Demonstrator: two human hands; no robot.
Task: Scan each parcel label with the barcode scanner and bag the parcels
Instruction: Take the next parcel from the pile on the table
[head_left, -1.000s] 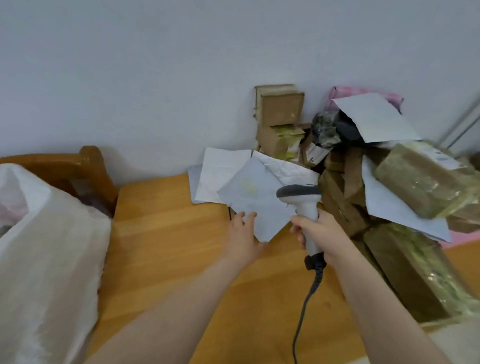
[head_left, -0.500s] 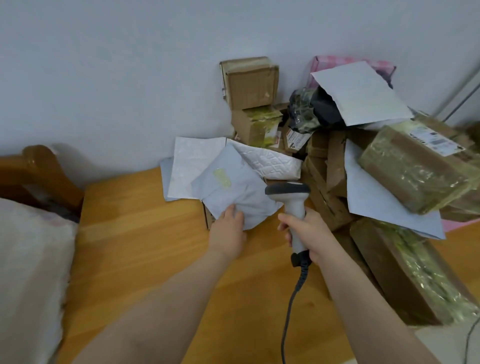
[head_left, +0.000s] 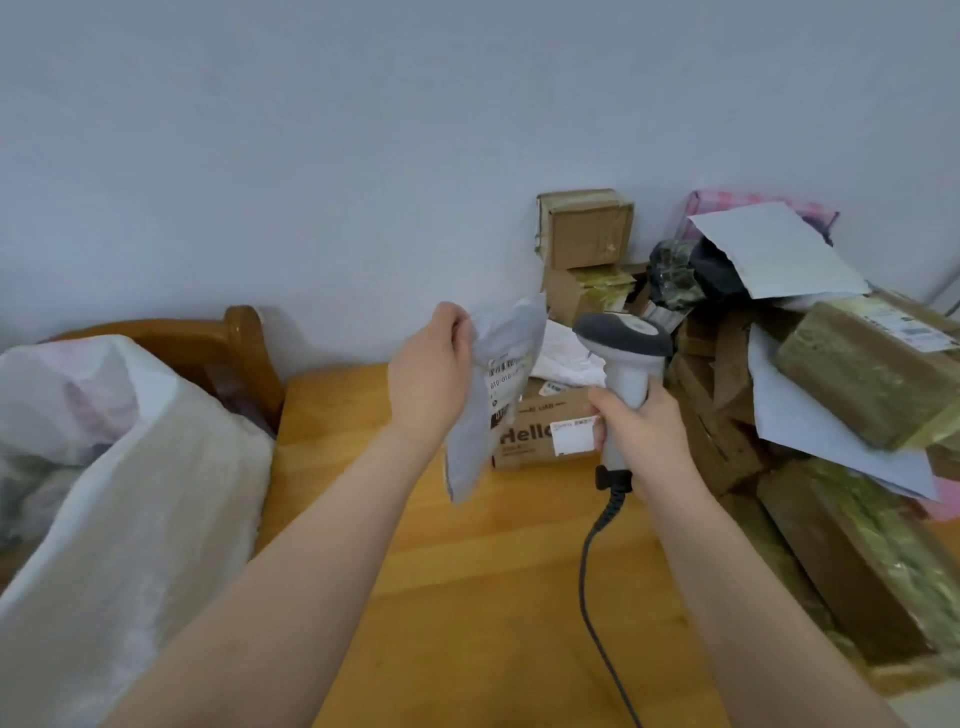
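- L grip: left hand (head_left: 431, 379) pinches the top edge of a grey mailer (head_left: 467, 447), held up over the tabletop (head_left: 467, 571). It hangs limp, mid-scene.
- R grip: right hand (head_left: 644, 426) wrapped round the scanner (head_left: 626, 364) handle. Scanner head sits just right of the mailer.
- Risk 1, misread: label (head_left: 506, 382) sits on a creased, bowed face and is seen near edge-on. Scanner head looks v. close and not square to it. Prob. no beep unless the mailer is turned flat to the window.
- Risk 2, wrong code: "Hello" box (head_left: 535, 431) w/ its own white sticker lies directly behind, on the far side. A stray beam could log that one instead.
- Risk 3, drop: pinch is at one edge only and the film looks slick. Mailer may slip or swing when moved.
- Risk 4, snag: cable (head_left: 597, 571) trails over the tabletop to the near edge and could catch the R forearm.
- Risk 5, bagging: white sack (head_left: 130, 493) is well to the left w/ a slack, folded mouth. A one-handed toss may miss.
- Risk 6, slide: parcel pile (head_left: 857, 389) at right is stacked loose and tilted. A nudge could bring it down.
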